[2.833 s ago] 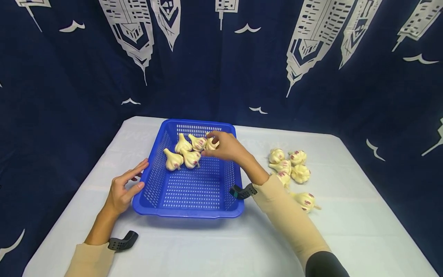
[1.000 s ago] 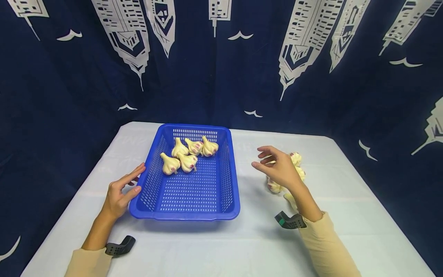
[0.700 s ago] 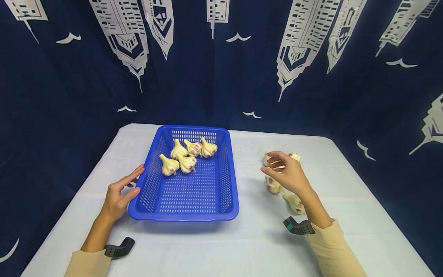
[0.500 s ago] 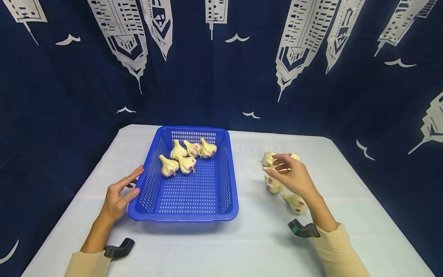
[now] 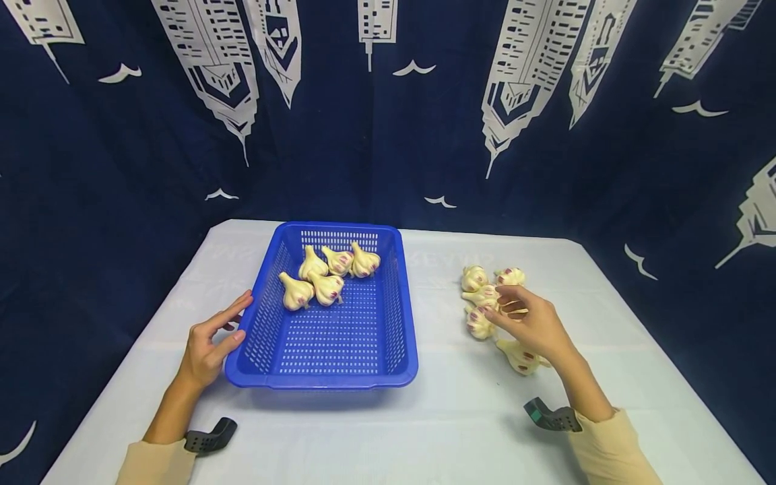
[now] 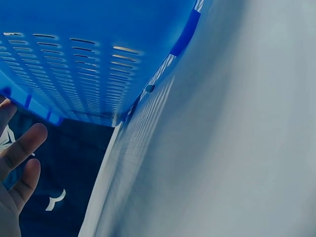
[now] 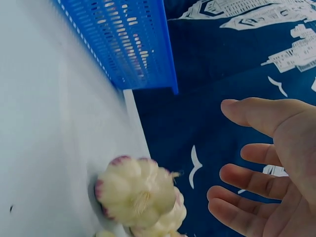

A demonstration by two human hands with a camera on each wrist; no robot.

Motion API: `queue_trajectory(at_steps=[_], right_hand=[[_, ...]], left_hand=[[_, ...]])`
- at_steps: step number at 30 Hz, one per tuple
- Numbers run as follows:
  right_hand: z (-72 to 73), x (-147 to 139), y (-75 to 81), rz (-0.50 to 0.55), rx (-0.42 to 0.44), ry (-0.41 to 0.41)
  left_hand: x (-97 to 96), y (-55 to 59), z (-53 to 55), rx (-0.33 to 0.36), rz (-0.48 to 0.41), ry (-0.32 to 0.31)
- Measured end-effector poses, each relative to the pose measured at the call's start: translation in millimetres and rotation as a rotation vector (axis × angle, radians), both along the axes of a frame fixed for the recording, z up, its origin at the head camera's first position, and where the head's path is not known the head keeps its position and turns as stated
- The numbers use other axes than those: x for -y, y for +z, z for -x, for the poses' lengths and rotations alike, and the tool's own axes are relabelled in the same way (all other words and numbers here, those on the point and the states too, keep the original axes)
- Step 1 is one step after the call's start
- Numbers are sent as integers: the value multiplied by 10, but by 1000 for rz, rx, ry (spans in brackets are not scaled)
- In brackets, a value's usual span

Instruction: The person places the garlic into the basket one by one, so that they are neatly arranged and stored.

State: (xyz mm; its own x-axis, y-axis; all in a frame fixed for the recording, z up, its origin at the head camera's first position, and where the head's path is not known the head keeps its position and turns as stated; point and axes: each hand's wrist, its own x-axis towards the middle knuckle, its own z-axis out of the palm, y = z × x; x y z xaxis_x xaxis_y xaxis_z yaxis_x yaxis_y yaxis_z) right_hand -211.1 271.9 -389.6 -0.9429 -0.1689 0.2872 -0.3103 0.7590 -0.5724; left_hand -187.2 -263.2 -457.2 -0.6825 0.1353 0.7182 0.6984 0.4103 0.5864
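My left hand (image 5: pixel 206 347) rests with fairly straight fingers at the left rim of a blue perforated basket (image 5: pixel 339 382). In the left wrist view its fingers (image 6: pixel 24 145) lie along the basket's outer side. My right hand (image 5: pixel 539 327) is held over a group of garlic bulbs (image 5: pixel 479 324) on the right, thumb and fingers apart with nothing between them. It partly hides the bulbs behind it. The right wrist view shows a garlic bulb (image 7: pixel 138 192) below the spread fingers. Several more garlic bulbs (image 5: pixel 328 288) lie in the back left of the basket.
A white cloth (image 5: pixel 448 424) covers the table. Nearer the front, a single garlic bulb (image 5: pixel 518 357) lies below the right hand. Behind the table hangs a dark blue curtain (image 5: pixel 424 135) with white building prints.
My right hand has left the basket, where a garlic bulb now lies at the back, moved right over the loose bulbs and come lower. The left hand has stayed at the rim.
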Motion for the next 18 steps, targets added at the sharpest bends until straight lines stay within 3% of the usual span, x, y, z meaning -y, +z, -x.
queue_trajectory(at_steps=[18], right_hand=[[-239, -334, -173, -112, 80, -73]], left_hand=[[-1, -6, 8, 1, -12, -6]])
